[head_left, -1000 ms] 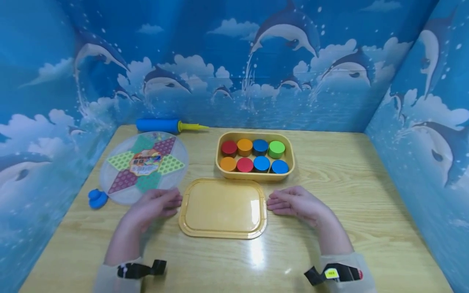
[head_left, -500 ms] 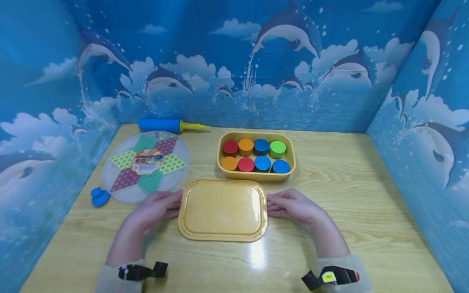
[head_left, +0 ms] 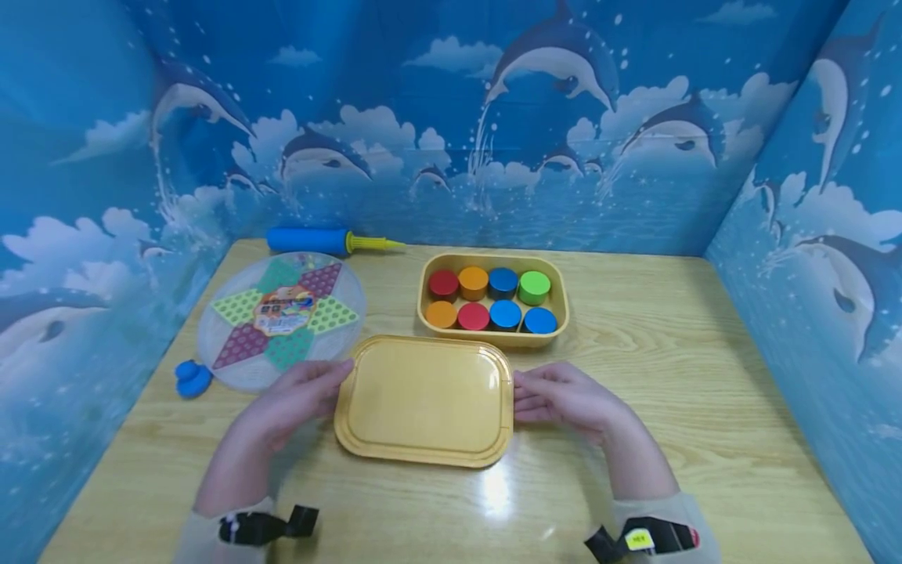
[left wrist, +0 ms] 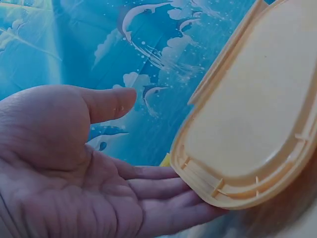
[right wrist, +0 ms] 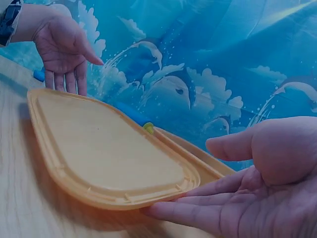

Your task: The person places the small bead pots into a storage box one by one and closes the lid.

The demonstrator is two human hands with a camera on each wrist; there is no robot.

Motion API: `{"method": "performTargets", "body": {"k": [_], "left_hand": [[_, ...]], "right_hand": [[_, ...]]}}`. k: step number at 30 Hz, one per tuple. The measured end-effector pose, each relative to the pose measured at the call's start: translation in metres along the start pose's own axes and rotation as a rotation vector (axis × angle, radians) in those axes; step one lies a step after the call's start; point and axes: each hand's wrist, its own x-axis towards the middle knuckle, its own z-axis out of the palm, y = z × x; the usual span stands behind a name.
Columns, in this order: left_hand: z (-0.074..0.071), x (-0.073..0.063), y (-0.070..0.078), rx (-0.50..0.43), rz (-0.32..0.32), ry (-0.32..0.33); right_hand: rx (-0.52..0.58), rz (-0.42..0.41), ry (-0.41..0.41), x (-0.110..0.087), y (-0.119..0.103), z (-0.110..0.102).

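A yellow rectangular lid (head_left: pixel 426 399) with rounded corners is raised off the table between my two hands. My left hand (head_left: pixel 303 395) touches its left end; in the left wrist view the straight fingers (left wrist: pixel 163 191) meet its rim, with the thumb apart from it. At the other end my right hand (head_left: pixel 564 399) touches the lid with extended fingers (right wrist: pixel 198 206), its thumb also held away. Just behind the lid stands a yellow box (head_left: pixel 493 338) holding several round tubs with red, orange, blue and green tops, such as the green one (head_left: pixel 533 287).
To the left lies a round clear board (head_left: pixel 282 321) with a coloured star pattern. A blue pump (head_left: pixel 306 240) with a yellow nozzle lies behind it, and a small blue piece (head_left: pixel 192 379) beside it. Dolphin-printed cloth (head_left: pixel 437 117) walls enclose the wooden table (head_left: pixel 690 376).
Both hands have closed in on the lid's ends. The lid has come up off the table, its left side shifting slightly left and looking larger. The box and other things stay put.
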Motion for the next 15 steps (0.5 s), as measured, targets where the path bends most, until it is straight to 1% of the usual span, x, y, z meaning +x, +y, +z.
{"method": "performTargets", "body": {"k": [4, 6, 9, 12, 14, 15], "left_hand": [[-0.002, -0.006, 0.005, 0.023, 0.010, 0.014], [-0.003, -0.010, 0.010, 0.054, 0.001, 0.026], [-0.005, -0.014, 0.020, 0.098, 0.009, 0.019], [-0.007, -0.016, 0.031, 0.110, 0.040, 0.010], [-0.008, -0.015, 0.038, 0.107, 0.072, 0.000], [-0.008, -0.015, 0.041, 0.109, 0.077, 0.002]], "right_hand": [[-0.004, -0.010, -0.010, -0.005, -0.007, 0.001], [-0.022, -0.038, -0.018, -0.009, -0.010, 0.002], [-0.056, -0.097, -0.031, -0.015, -0.017, 0.001], [-0.091, -0.134, -0.031, -0.019, -0.027, 0.000], [-0.109, -0.141, -0.025, -0.021, -0.033, -0.002], [-0.113, -0.141, -0.022, -0.021, -0.036, -0.003]]}}
